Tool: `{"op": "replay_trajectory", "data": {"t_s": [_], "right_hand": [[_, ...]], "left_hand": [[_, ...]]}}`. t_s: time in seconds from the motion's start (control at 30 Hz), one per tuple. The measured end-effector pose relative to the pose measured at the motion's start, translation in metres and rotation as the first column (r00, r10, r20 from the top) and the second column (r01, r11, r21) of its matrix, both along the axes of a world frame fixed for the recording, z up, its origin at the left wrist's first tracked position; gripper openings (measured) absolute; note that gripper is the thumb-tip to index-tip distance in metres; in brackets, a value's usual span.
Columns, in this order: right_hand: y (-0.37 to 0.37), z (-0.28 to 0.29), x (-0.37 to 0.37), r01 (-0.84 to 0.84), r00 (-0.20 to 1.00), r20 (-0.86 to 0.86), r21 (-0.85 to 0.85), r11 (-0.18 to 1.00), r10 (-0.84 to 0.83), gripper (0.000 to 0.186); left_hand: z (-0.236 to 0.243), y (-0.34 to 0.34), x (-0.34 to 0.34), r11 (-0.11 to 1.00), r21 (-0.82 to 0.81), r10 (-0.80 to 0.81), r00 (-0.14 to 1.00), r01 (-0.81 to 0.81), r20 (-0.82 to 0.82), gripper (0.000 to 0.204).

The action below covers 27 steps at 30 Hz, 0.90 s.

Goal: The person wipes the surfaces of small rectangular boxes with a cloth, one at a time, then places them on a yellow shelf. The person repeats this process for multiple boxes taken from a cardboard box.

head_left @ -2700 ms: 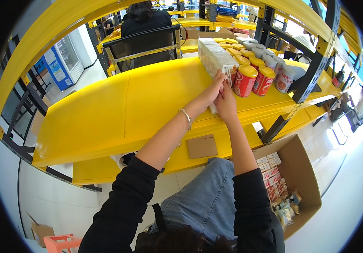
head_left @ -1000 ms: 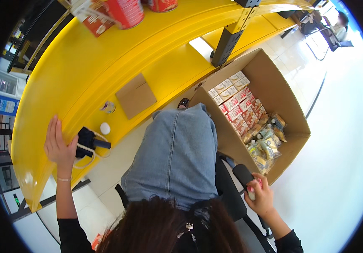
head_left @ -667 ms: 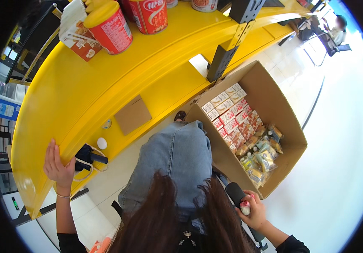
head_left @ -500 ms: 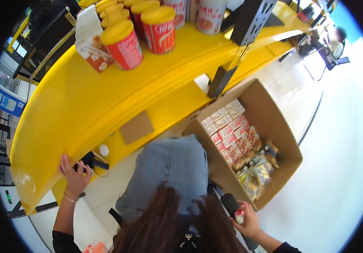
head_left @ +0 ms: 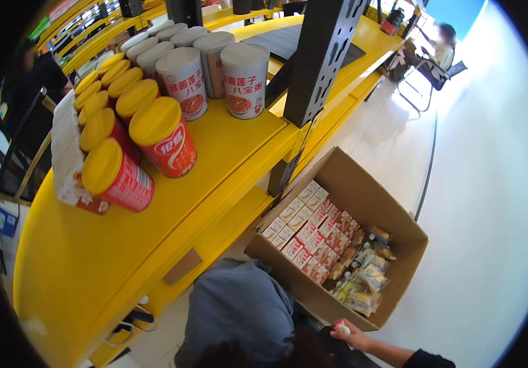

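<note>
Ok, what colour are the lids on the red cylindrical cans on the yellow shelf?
Their round lids are yellow, clearest in the head view.

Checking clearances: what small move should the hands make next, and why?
Probably lift the right hand slightly: it seems to hold a small red-and-white item low, close to the near edge of the open cardboard box, so moving sideways first might knock that edge.
</note>
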State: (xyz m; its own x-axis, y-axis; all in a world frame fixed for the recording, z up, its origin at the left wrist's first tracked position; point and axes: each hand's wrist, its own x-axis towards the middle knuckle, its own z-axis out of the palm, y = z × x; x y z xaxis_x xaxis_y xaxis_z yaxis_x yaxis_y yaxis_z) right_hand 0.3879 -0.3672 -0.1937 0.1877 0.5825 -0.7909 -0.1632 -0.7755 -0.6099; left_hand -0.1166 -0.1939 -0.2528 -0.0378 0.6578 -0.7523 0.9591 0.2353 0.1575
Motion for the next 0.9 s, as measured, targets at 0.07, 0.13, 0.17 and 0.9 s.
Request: {"op": "replay_trajectory", "data": {"t_s": [0.07, 0.13, 0.17, 0.9], "right_hand": [[0.018, -0.025, -0.003, -0.101, 0.995, 0.018, -0.07, 0.992, 0.103, 0.031], [0.028, -0.03, -0.007, -0.098, 0.995, -0.01, -0.041, 0.994, 0.098, 0.032], [0.038, -0.029, -0.009, -0.092, 0.996, -0.017, -0.062, 0.994, 0.091, 0.03], [0.069, -0.018, -0.019, -0.245, 0.965, 0.154, 0.253, 0.936, 0.211, 0.02]], "left_hand": [[-0.008, 0.019, 0.004, 1.0, -0.008, -0.021, 1.0, 0.021, 0.02, 0.024], [-0.017, 0.036, 0.006, 0.999, -0.019, -0.043, 0.997, 0.044, 0.057, 0.024], [-0.018, 0.041, 0.006, 0.999, -0.015, -0.046, 0.996, 0.048, 0.075, 0.023], [-0.108, -0.105, -0.205, 0.438, -0.538, -0.753, 0.621, 0.72, 0.219, 0.026]]}}
